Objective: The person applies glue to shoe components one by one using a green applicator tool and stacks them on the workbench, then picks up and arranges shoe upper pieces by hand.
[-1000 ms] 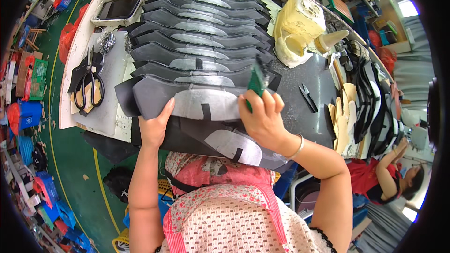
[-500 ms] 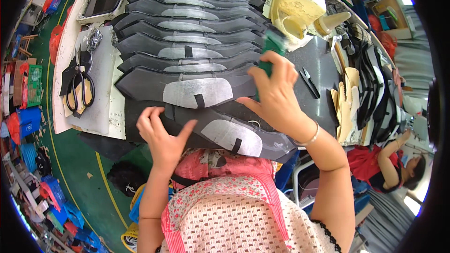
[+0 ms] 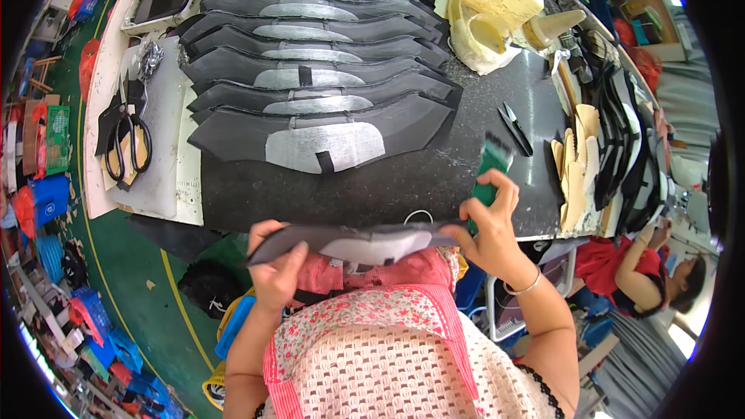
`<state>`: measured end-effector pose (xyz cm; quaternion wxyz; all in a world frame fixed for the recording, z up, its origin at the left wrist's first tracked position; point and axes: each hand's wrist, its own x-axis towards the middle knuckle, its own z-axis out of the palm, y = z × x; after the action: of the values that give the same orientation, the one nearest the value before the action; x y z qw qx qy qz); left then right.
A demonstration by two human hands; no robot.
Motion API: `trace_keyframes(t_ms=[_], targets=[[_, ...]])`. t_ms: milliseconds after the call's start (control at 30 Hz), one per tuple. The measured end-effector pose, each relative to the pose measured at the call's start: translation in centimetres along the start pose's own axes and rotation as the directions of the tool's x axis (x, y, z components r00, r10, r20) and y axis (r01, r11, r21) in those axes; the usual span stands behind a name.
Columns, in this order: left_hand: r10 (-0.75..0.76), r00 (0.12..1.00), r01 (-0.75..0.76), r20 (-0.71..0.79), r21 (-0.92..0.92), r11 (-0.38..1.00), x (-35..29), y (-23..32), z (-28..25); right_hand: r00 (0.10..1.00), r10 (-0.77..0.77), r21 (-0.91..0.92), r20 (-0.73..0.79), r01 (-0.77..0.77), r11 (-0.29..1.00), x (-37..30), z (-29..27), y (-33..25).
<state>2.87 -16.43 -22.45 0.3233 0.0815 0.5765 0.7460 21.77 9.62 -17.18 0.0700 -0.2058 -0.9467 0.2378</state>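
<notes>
My left hand (image 3: 275,273) grips the left end of a dark grey, curved leather-like piece (image 3: 310,242) with a whitish patch. The piece is lifted off the bench at its front edge and tipped nearly edge-on. At its right end, the thumb side of my right hand (image 3: 497,237) touches or pinches it; this hand also holds a green-handled brush (image 3: 486,172), bristles pointing up and away. Beyond lies a row of overlapping similar dark pieces (image 3: 233,140); the nearest has a large whitish patch with a black tab.
On the dark bench top (image 3: 310,198) are a small thread snipper (image 3: 515,130), a yellow glue-caked container (image 3: 497,0) and stacked tan pieces (image 3: 574,163). Black scissors (image 3: 128,140) lie on a pale board at left. Another person (image 3: 621,264) sits at the far right.
The nearest dark piece has been picked up and drawn to the bench's front edge between both hands. My right hand, with the brush, has moved down and right, away from the row.
</notes>
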Motion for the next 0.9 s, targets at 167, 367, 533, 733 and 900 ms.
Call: trace_keyframes(t_ms=[167,367,533,733,900], targets=[[0.043,0.974,-0.06,-0.224,-0.068,0.996,5.0,1.7,-2.0,0.989,-0.109,-0.055,-0.099,0.104,0.993,7.0,-0.3,-1.9],[0.509,0.803,-0.176,-0.31,0.692,0.7,9.6,2.1,-1.7,0.987,-0.099,-0.089,-0.127,0.088,0.992,12.3,2.7,-3.2],[0.648,0.413,-0.656,0.64,0.703,-0.276,7.1,1.2,-0.4,0.987,0.037,0.0,-0.155,-0.037,0.999,12.4,1.7,-3.3],[0.393,0.518,-0.74,0.759,0.629,-0.239,7.3,0.5,1.2,0.788,-0.136,-0.015,-0.601,0.159,0.987,16.3,-5.6,3.0],[0.359,0.508,-0.756,0.783,0.605,-0.249,8.0,1.3,1.2,0.825,0.08,0.095,-0.56,-0.032,0.995,18.0,-7.0,7.0]])
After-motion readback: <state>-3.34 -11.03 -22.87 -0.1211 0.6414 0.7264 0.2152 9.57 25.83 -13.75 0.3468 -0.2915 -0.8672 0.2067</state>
